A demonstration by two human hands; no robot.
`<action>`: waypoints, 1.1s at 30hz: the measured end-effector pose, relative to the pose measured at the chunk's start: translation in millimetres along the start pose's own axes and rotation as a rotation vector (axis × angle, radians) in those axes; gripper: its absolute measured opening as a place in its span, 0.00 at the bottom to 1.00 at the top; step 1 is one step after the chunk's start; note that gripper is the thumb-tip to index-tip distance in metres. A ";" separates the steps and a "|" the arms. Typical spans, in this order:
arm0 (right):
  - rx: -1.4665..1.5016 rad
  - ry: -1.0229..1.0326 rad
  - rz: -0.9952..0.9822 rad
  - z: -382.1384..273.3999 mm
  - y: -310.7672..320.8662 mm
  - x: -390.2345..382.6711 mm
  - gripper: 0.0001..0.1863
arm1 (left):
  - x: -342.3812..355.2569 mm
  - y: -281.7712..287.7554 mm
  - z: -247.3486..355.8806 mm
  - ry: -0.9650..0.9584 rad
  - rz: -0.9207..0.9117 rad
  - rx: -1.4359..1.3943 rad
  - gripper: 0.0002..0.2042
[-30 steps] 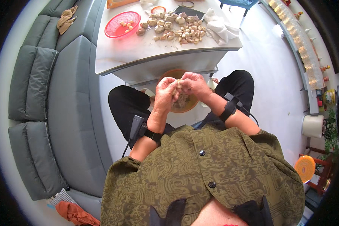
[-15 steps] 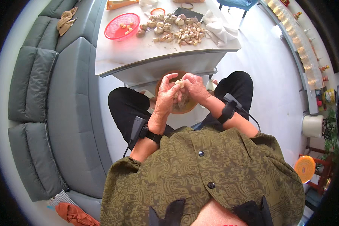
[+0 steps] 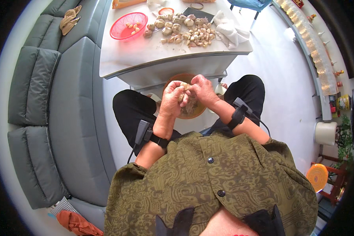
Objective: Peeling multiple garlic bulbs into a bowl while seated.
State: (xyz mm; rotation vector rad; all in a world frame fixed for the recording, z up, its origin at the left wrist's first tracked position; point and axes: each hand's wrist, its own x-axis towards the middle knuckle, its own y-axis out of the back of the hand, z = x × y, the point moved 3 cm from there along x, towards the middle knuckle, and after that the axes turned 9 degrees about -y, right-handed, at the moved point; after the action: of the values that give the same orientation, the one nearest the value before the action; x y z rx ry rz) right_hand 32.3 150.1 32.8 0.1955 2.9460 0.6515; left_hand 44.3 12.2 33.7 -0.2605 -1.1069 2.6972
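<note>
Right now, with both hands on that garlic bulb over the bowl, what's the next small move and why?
Probably pry one clove loose and let the skin drop: the left hand and right hand pinch the garlic bulb directly above the brown bowl that already holds peelings.

Left hand [image 3: 172,100] and right hand [image 3: 203,91] pressed together, fingers curled, forearms converging
</note>
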 end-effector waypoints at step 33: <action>0.233 -0.125 -0.461 -17.2 0.3 -10.3 0.10 | -3.4 -3.9 -1.1 -0.010 0.051 0.211 0.04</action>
State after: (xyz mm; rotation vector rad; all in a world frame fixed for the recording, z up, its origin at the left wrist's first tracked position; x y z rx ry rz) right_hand 40.0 141.7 49.3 -0.3983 2.7860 0.2235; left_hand 48.4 14.8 35.9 -0.2427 -0.8198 2.8340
